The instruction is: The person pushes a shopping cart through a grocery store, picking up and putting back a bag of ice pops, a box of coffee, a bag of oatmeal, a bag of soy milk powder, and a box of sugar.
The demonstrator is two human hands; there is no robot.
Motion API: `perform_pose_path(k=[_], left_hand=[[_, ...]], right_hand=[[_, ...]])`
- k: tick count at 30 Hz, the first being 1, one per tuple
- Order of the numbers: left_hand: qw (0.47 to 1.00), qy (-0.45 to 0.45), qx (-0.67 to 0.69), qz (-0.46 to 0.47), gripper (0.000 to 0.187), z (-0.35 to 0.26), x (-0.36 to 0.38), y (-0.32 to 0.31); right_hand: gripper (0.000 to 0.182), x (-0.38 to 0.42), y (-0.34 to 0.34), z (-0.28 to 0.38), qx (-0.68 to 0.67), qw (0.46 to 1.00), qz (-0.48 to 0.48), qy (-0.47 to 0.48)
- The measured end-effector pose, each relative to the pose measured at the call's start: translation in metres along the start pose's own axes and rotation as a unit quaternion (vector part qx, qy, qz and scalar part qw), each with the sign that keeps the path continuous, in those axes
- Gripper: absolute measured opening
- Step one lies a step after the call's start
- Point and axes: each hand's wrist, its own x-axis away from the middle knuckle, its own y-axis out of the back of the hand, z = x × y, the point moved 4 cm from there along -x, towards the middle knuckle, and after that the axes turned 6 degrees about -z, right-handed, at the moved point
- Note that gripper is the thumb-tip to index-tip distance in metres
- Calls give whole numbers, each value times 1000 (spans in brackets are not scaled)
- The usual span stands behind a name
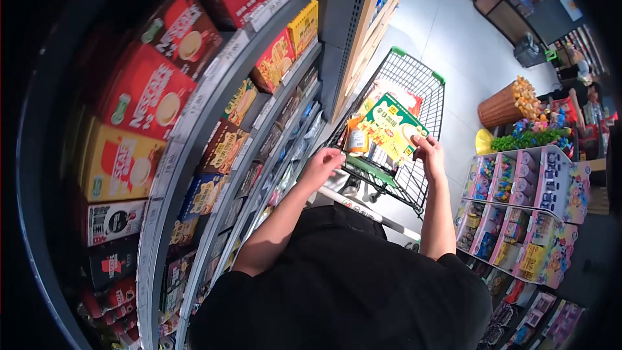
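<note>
A green and yellow coffee box (391, 131) with a cup printed on it lies tilted over other goods in the shopping cart (431, 97). My right hand (429, 155) grips the box's near right corner, thumb on the printed face. To the left, my left hand (324, 164) hovers by the cart's near left rim, its fingers loosely bent and no item visible in them. Beside the box, an orange-and-white jar (357, 140) stands in the cart. A red and white package (409, 100) shows partly behind the box.
Close on my left, a tall grey shelf (223, 84) carries red Nescafé boxes (150, 91) and other coffee packs. The cart handle (363, 209) crosses before my body. A pink display stand (518, 201) and a wicker basket (497, 111) stand on the right. Grey floor (447, 19) stretches ahead.
</note>
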Motion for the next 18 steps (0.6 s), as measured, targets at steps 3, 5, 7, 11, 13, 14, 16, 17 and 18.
perform_pose_path(k=[3,5,7,11,13,14,16,17,18], left_hand=[[992,-38,113,29,62,-57,31,15],[976,-82,195,45,64,-81,54,30],[959,-126,236,89,54,-95,76,50],[966,-161,199,-17,39,-101,119,94],[967,-162,183,-67,38,-88,130,115],[965,-148,197,-85,37,-81,135,125],[962,-136,211,-106,37,-77,146,137],[957,-134,228,-121,38,-77,151,141],[951,-130,246,-136,39,-76,156,143]], right_hand=[[31,56,-56,46,-68,996,53,10],[35,73,-86,55,-73,992,103,12],[36,74,-103,49,-56,987,151,2],[36,97,-181,58,-57,977,205,11],[36,91,-200,46,1,976,219,8],[36,89,-209,41,2,973,229,8],[39,100,-230,44,41,966,256,15],[34,109,-236,47,31,967,250,40],[34,130,-246,56,32,966,254,39]])
